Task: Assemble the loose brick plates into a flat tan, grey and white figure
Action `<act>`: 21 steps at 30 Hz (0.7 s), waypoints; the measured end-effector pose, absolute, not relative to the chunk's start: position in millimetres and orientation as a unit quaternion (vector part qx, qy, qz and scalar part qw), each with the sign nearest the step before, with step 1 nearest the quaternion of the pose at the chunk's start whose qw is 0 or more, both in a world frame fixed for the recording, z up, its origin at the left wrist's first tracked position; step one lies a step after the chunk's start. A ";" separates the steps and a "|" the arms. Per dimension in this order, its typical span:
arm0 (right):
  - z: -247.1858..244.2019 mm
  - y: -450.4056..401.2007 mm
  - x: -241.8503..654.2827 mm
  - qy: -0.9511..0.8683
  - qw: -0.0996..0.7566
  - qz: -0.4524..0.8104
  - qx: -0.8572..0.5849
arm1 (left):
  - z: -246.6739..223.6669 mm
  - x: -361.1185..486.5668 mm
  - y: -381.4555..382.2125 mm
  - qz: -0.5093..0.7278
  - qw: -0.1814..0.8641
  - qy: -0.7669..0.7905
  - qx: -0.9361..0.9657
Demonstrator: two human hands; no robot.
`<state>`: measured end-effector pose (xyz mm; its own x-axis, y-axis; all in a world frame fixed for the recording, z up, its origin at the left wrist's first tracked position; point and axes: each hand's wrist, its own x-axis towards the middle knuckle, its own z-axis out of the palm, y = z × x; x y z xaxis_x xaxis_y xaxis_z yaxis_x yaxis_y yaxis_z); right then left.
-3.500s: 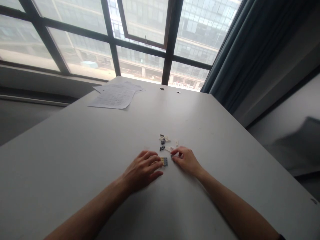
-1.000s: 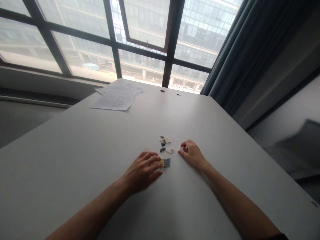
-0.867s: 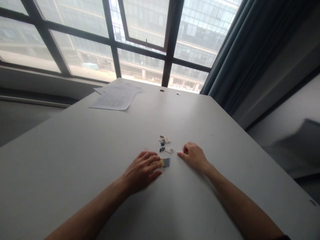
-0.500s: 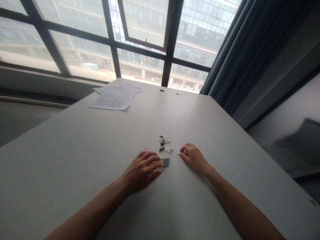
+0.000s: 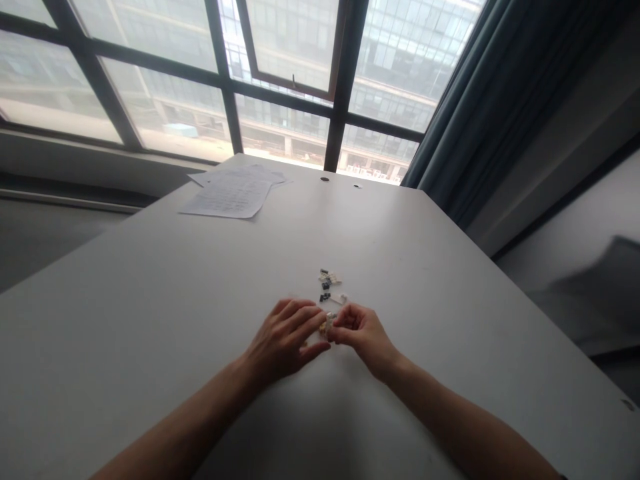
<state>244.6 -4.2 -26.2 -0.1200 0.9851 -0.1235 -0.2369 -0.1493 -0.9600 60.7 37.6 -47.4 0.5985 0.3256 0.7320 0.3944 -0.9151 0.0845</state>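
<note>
Bricks [image 5: 327, 325], small, yellow and pale, sit joined or bunched between two hands on the near part of the desk [image 5: 165, 320], their outline partly hidden by fingers. They look like light, stiff plastic, hard to dent but easy to nudge across the smooth desk. The sides or outer ends seem the best places to hold, with fingertips and a light pinch; pressing on one edge could tip them or pop a piece loose.

The left hand [image 5: 280, 340] curves over their left end, its fingers loosely bent and its thumb stretched out below; whether it truly grips them cannot be told. The right hand [image 5: 367, 339] is narrowed to a pinch at their right end, thumb and fingertips closed on the bricks.

Just beyond lies a white piece [image 5: 338, 299], with dark pieces [image 5: 325, 297] beside it and a small heap of pale pieces [image 5: 332, 277] farther off. Printed papers [image 5: 230, 195] overlap near the far left corner, in front of a window [image 5: 287, 40], and a dark curtain [image 5: 465, 100] hangs at the right.
</note>
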 end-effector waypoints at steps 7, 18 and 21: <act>-32.0 -6.7 249.7 -0.449 0.473 0.611 -0.449 | -44.7 60.0 37.5 -0.422 0.043 -0.204 -0.882; -41.5 -9.0 246.2 -0.512 0.498 0.536 -0.450 | -45.6 60.1 36.4 -0.418 0.040 -0.211 -0.883; -42.4 -9.3 244.5 -0.506 0.508 0.526 -0.458 | -46.8 59.9 36.5 -0.415 0.042 -0.209 -0.885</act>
